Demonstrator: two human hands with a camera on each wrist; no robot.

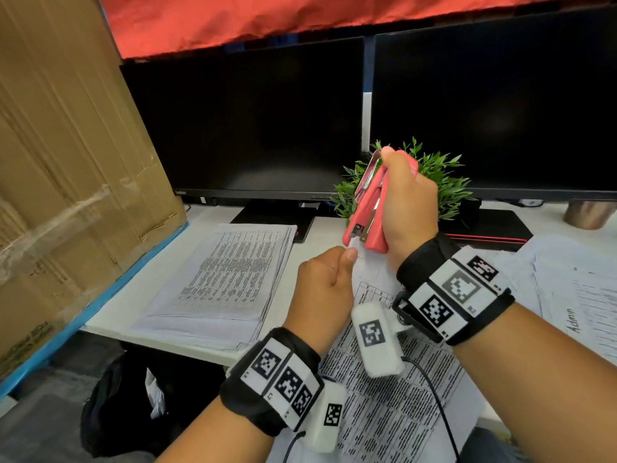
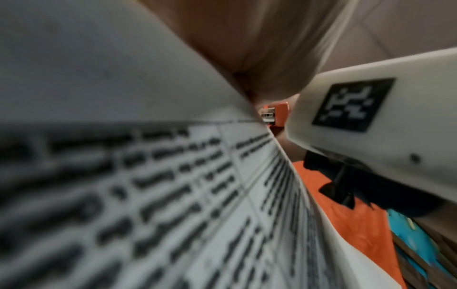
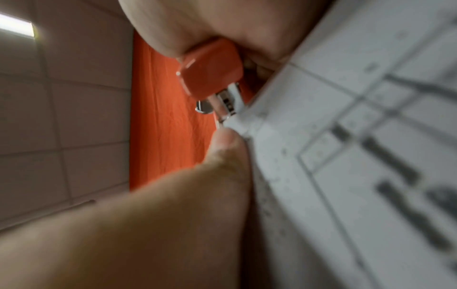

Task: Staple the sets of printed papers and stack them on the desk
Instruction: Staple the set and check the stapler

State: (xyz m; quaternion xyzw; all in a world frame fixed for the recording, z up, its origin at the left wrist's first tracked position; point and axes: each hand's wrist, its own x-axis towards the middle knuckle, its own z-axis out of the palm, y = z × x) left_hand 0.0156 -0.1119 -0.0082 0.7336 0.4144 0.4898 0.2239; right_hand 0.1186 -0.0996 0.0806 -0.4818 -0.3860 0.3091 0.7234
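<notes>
Scene: A person at a white desk readies a set of printed papers for stapling, with the red stapler as the fixed point of the action.
Right hand: The right hand is wrapped round the stapler, held off the desk with its mouth pointing down.
Left hand: Just below the stapler's mouth, the left hand pinches the top corner of the set between thumb and fingers; the right wrist view shows that corner at the metal jaw.
Papers: The set hangs from the pinched corner toward the person, lifted clear of the desk.
Stack: Left of the stapler, a stack of printed sheets lies flat on the desk; more loose sheets lie to its right.
Step in hand: Seating the corner in the stapler, by the look of it.
Next move: Likely a firm squeeze with the corner held square, then laying the set on the stack.
</notes>
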